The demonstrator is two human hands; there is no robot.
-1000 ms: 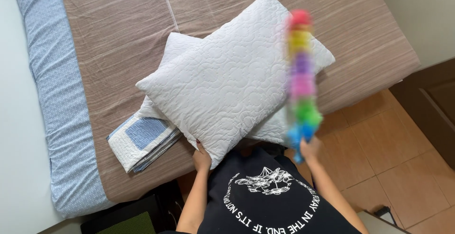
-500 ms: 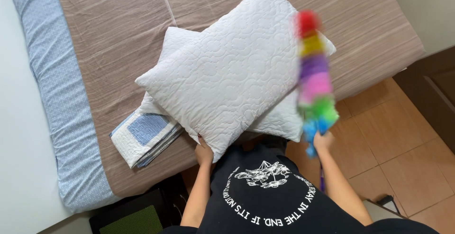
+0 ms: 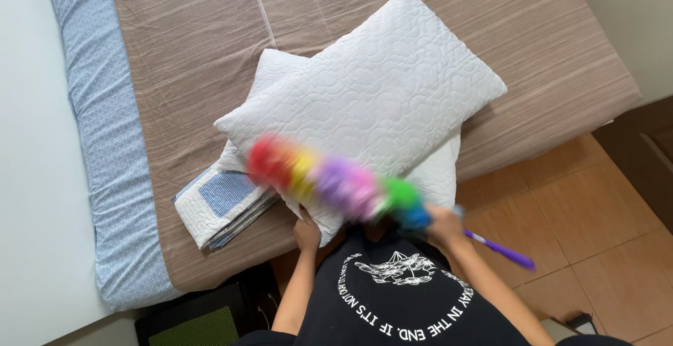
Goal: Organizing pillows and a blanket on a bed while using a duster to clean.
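My right hand [image 3: 443,224] grips a rainbow-coloured feather duster [image 3: 329,178] by its purple handle [image 3: 499,248]. The blurred duster head lies across the near corner of the top white quilted pillow [image 3: 378,93]. My left hand [image 3: 307,229] holds that pillow's near corner at the bed's edge. A second white pillow [image 3: 436,174] lies underneath it, showing at both sides.
A folded blue-and-white quilt [image 3: 221,202] lies left of the pillows on the brown bed cover [image 3: 182,58]. A blue sheet [image 3: 105,143] runs along the bed's left side by a white wall. Tiled floor [image 3: 589,213] lies to the right, and a dark box [image 3: 196,318] sits below the bed.
The duster swung from upright at the pillow's right side down and left to lie across the pillow's near corner. My left hand stayed on the pillow.
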